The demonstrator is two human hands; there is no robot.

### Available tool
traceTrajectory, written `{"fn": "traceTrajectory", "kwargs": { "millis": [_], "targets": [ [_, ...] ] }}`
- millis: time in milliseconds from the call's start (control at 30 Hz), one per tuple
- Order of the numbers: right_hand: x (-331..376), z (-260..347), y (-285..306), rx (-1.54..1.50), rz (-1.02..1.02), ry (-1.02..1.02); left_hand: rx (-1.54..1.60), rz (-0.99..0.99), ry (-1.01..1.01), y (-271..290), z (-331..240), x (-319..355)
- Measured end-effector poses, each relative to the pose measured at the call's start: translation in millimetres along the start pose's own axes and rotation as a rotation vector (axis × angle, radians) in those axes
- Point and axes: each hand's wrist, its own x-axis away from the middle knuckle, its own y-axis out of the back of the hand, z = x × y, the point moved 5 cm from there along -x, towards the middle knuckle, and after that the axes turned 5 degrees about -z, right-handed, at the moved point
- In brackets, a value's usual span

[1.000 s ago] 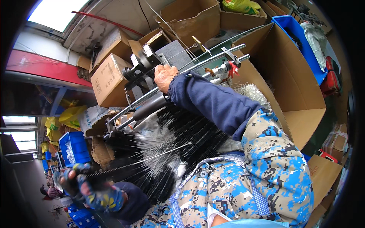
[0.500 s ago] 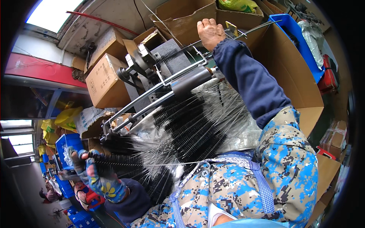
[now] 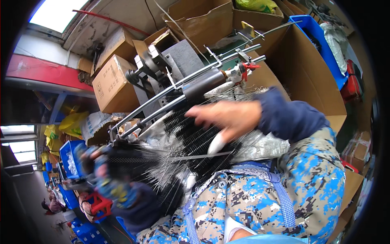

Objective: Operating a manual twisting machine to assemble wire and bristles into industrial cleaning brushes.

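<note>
Right hand, fingers spread and blurred, hovers over a light, springy bundle of black wire brushes below the machine; gloved left hand grips one brush's thin stiff wire.

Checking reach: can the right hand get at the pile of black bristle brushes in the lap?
Probably yes. The right hand hovers just over the black bristle brushes, with nothing between them, though the hand is motion-blurred.
</note>
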Motion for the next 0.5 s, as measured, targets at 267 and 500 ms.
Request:
{"fn": "traceTrajectory", "kwargs": {
  "millis": [267,500],
  "targets": [
    [-37.1,-15.7,28.1,0.596,-0.424,0.128,-0.741,0.377,0.116,7.1,14.5,4.0],
    [-117.5,-100.2,80.8,0.998,-0.314,-0.437,-1.235,0.006,0.672,280.9,110.5,-3.8]
  ]
}}
